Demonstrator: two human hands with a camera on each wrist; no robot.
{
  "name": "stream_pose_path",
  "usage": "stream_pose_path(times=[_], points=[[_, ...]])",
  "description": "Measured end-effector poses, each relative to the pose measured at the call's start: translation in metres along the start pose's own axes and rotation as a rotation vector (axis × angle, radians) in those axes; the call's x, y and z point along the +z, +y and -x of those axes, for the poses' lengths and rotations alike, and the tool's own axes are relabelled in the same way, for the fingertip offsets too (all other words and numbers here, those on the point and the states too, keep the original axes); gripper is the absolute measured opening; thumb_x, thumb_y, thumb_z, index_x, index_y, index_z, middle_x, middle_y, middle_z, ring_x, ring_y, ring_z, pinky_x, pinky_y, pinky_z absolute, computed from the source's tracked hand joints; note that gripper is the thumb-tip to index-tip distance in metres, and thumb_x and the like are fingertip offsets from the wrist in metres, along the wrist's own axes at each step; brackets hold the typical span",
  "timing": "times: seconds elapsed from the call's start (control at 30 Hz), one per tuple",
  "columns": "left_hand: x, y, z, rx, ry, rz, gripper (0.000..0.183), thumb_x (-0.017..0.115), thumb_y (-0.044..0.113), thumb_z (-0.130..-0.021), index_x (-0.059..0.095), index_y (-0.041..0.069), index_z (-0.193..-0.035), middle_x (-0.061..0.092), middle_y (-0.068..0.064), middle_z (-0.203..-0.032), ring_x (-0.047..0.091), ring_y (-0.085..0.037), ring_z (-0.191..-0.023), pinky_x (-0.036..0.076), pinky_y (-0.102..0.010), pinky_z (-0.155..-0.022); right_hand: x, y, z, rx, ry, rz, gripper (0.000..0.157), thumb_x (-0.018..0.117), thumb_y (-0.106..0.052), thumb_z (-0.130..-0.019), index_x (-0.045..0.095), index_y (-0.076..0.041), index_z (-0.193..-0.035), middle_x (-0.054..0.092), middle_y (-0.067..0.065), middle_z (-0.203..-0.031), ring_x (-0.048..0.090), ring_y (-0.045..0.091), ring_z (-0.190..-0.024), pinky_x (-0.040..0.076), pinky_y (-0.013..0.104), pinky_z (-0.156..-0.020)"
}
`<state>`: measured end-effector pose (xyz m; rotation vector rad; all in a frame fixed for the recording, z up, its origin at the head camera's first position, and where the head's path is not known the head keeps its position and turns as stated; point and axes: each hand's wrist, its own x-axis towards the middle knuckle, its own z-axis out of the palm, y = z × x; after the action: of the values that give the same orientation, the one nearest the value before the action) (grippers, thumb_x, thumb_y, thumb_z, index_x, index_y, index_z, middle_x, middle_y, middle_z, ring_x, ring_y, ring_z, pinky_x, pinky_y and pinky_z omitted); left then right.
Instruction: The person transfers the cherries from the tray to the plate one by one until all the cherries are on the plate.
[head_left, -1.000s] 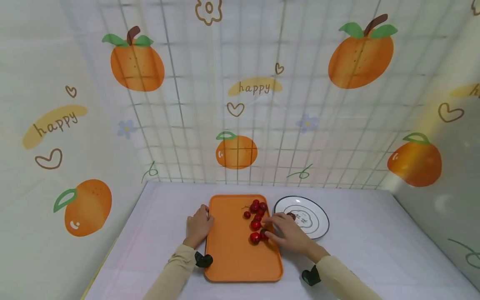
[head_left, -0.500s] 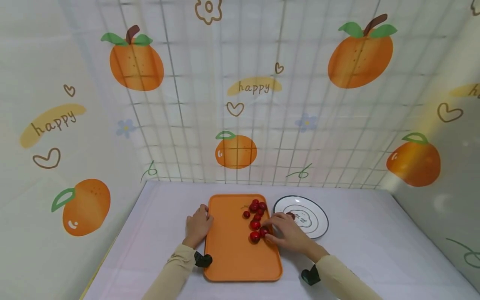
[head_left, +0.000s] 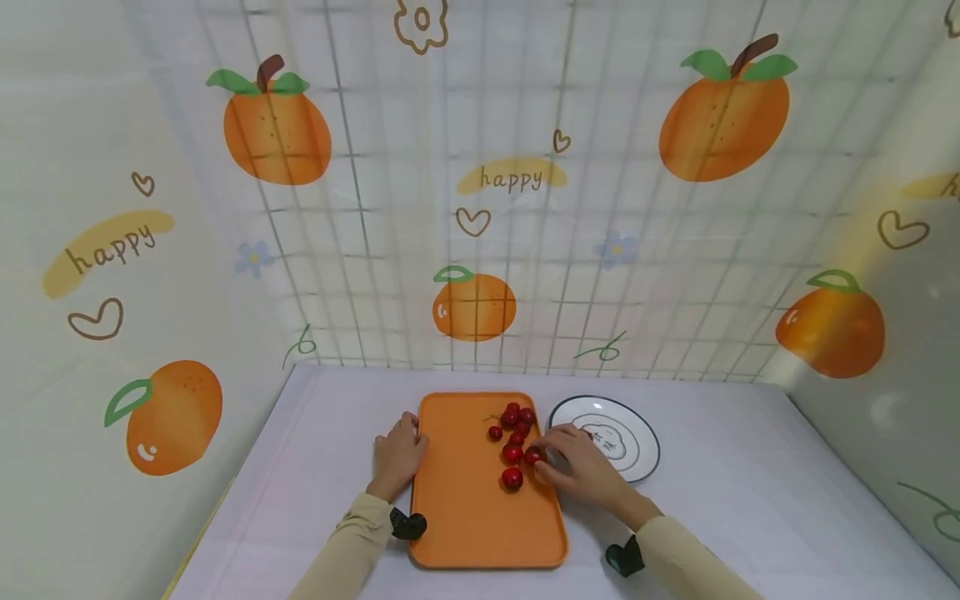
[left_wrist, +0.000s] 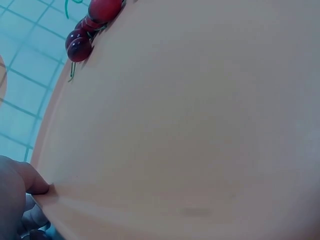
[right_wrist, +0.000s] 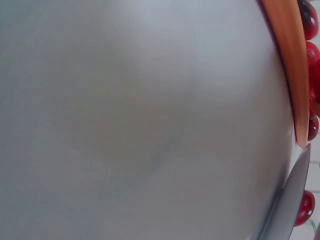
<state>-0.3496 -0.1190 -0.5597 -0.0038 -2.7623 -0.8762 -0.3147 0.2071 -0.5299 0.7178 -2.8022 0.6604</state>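
An orange tray (head_left: 465,517) lies on the table with several red cherries (head_left: 512,478) along its right side. My left hand (head_left: 400,457) grips the tray's left edge; in the left wrist view its thumb (left_wrist: 35,184) presses on the rim with fingers beneath. At the tray's right side, my right hand (head_left: 577,462) pinches a dark red cherry (head_left: 534,456) between thumb and fingertips. A white plate (head_left: 637,437) with a dark rim stands just right of the tray, partly covered by that hand. One cherry (right_wrist: 306,207) shows on the plate in the right wrist view.
A white cloth covers the table (head_left: 750,475). Behind it rises a curtain (head_left: 525,250) printed with oranges, hung before a wire grid. Similar printed sheets stand at both sides. Dark straps (head_left: 624,556) sit at the wrists.
The right hand has closed on the dark cherry and shifted it slightly up and right, away from the nearest lower cherry. The left hand keeps its hold on the tray.
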Motion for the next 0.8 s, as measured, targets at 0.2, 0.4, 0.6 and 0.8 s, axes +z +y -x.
stream_pose_path(times=[0.2, 0.4, 0.6, 0.8], points=[[0.0, 0.0, 0.003, -0.004, -0.009, -0.001, 0.019, 0.058, 0.018, -0.097, 0.059, 0.004, -0.109, 0.056, -0.005, -0.076, 0.048, -0.019, -0.065, 0.029, -0.036, -0.071, -0.002, 0.005, 0.001, 0.045, 0.103, 0.014, 0.034, 0.072, -0.033, -0.094, 0.068, -0.019, -0.125, 0.069, 0.0, -0.122, 0.06, 0.023, -0.121, 0.052, 0.051, -0.105], [0.0, 0.0, 0.002, -0.003, -0.008, -0.001, 0.018, 0.058, 0.018, -0.097, 0.059, 0.005, -0.109, 0.055, -0.005, -0.076, 0.047, -0.018, -0.065, 0.028, -0.036, -0.071, -0.009, 0.009, -0.001, 0.1, 0.188, -0.024, 0.034, 0.072, -0.029, -0.095, 0.066, -0.016, -0.126, 0.068, 0.005, -0.121, 0.06, 0.022, -0.106, 0.058, 0.04, -0.091], [-0.001, 0.0, 0.001, -0.001, -0.004, 0.001, 0.017, 0.057, 0.017, -0.097, 0.059, 0.005, -0.108, 0.055, -0.005, -0.076, 0.047, -0.019, -0.065, 0.027, -0.036, -0.071, -0.011, 0.021, -0.003, -0.002, 0.333, 0.044, 0.038, 0.076, -0.018, -0.091, 0.068, -0.01, -0.127, 0.073, 0.008, -0.105, 0.061, 0.025, -0.093, 0.052, 0.036, -0.079], [-0.001, 0.001, 0.001, 0.011, 0.004, 0.004, 0.018, 0.058, 0.017, -0.096, 0.059, 0.004, -0.108, 0.054, -0.005, -0.075, 0.048, -0.019, -0.064, 0.028, -0.036, -0.07, -0.011, 0.029, -0.005, -0.004, 0.395, 0.106, 0.036, 0.077, -0.018, -0.089, 0.071, -0.011, -0.124, 0.076, 0.011, -0.105, 0.061, 0.028, -0.098, 0.049, 0.046, -0.082]])
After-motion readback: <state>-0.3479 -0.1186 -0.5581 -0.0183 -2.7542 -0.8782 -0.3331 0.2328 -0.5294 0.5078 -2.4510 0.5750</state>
